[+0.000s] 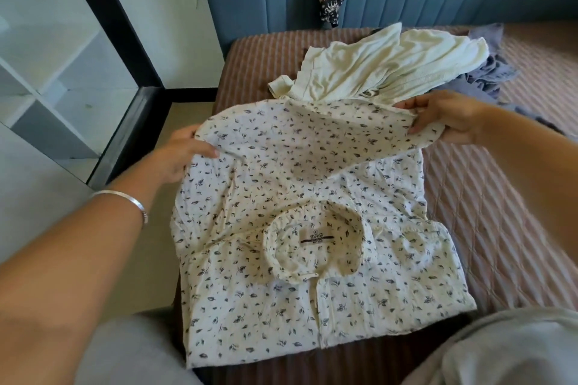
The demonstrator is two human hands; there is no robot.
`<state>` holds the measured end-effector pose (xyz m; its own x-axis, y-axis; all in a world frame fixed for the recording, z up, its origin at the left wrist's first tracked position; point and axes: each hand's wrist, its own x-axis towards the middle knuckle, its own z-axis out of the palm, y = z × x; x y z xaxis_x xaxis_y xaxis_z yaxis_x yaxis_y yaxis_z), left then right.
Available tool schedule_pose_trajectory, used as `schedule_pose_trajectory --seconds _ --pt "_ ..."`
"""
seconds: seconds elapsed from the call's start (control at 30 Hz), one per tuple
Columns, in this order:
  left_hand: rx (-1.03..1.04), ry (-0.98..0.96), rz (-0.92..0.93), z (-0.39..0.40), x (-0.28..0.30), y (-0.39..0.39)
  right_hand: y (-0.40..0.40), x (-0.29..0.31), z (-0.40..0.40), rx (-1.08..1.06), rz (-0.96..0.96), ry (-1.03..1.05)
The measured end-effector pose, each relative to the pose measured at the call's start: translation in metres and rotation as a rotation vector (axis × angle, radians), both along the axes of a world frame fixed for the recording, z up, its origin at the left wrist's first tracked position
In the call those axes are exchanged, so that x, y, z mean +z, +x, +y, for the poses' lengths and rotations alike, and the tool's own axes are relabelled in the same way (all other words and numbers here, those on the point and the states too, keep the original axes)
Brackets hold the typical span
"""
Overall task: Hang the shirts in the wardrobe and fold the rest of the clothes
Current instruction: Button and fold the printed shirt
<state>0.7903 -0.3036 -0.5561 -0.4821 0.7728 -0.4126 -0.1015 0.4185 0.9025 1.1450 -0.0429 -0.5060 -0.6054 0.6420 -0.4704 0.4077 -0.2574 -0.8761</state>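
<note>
In the head view, the leaf-print shirt [300, 228] lies on the bed [488, 212], collar near the person and buttons down the middle. The left hand [178, 156] and right hand [447, 119] each pinch one far corner of the lifted hem, fingers curled on the cloth. The hem lies across, from left to right; probably it comes toward the collar next. A cream garment [375, 66] lies beyond.
</note>
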Motion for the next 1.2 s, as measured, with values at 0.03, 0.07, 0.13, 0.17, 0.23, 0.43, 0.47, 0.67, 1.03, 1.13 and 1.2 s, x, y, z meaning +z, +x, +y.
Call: schedule_pose_trajectory --seconds 0.03,0.07,0.13,0.17,0.23,0.43,0.47,0.67,1.03,1.13,1.2 --pt "-0.068 -0.021 -0.070 -0.008 0.005 -0.002 0.008 0.001 -0.005 0.055 -0.034 0.015" --pt "-0.163 -0.064 -0.112 -0.018 0.007 -0.002 0.017 0.000 -0.010 0.130 -0.089 0.032" --pt "-0.396 -0.182 -0.123 -0.037 0.011 0.006 0.036 -0.004 -0.022 0.325 -0.249 0.073" --pt "-0.505 -0.252 -0.094 -0.044 0.012 0.012 0.045 -0.009 -0.029 0.417 -0.333 0.099" --pt "-0.683 -0.402 0.027 -0.056 0.012 0.033 0.060 -0.021 -0.047 0.582 -0.477 0.211" --pt "-1.225 -0.933 0.684 -0.084 -0.016 0.105 0.090 -0.088 -0.101 1.013 -0.822 0.622" --pt "-1.278 -0.983 0.710 -0.086 -0.021 0.111 0.092 -0.094 -0.107 1.043 -0.838 0.635" --pt "-1.286 -1.078 0.804 -0.077 -0.014 0.140 0.077 -0.070 -0.133 1.037 -0.865 0.451" --pt "-0.615 -0.584 1.174 -0.067 -0.050 0.213 0.028 -0.114 -0.183 0.015 -0.130 0.260" --pt "-0.626 -0.657 1.262 -0.075 -0.051 0.213 0.030 -0.120 -0.197 0.183 -0.079 0.560" --pt "-0.645 -0.635 1.275 -0.080 -0.048 0.207 0.028 -0.117 -0.211 0.333 -0.063 0.689"
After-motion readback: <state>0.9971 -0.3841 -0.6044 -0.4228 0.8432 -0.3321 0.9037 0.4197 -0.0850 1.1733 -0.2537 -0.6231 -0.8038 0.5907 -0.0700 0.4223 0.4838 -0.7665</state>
